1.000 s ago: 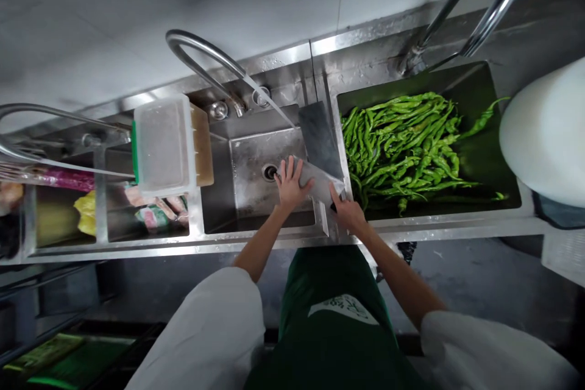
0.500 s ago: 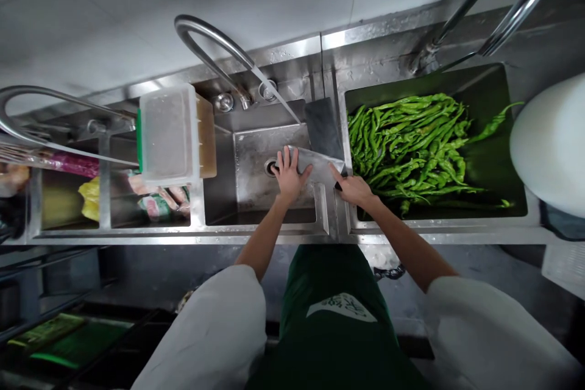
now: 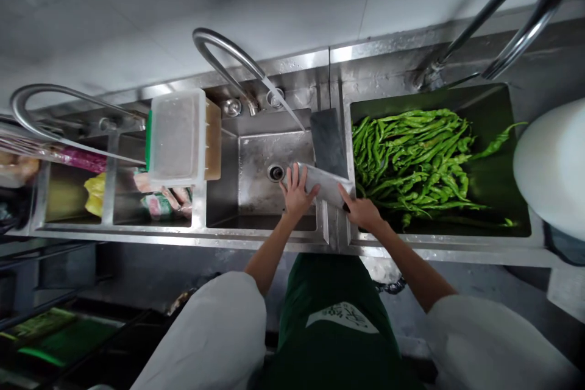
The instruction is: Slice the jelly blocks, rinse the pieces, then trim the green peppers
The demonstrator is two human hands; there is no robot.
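Note:
A broad-bladed cleaver (image 3: 325,183) lies across the near end of a dark grey whetstone (image 3: 328,140), which rests on the divider at the right side of the middle sink. My right hand (image 3: 364,214) is closed around the cleaver's dark handle, with the index finger stretched along the blade. Spread fingers of my left hand (image 3: 298,197) press flat on the other end of the blade, over the basin. The near part of the stone is hidden under the blade.
Long green peppers (image 3: 415,158) fill the right sink. A plastic tub (image 3: 178,137) stands over the sinks to the left, above bagged food (image 3: 158,204). Faucets (image 3: 228,52) arch along the wall. A large white rounded object (image 3: 553,164) stands at far right.
The view has shifted a little, so the sinks appear lower. Both hands and the cleaver have slid slightly toward me along the whetstone, baring more of it.

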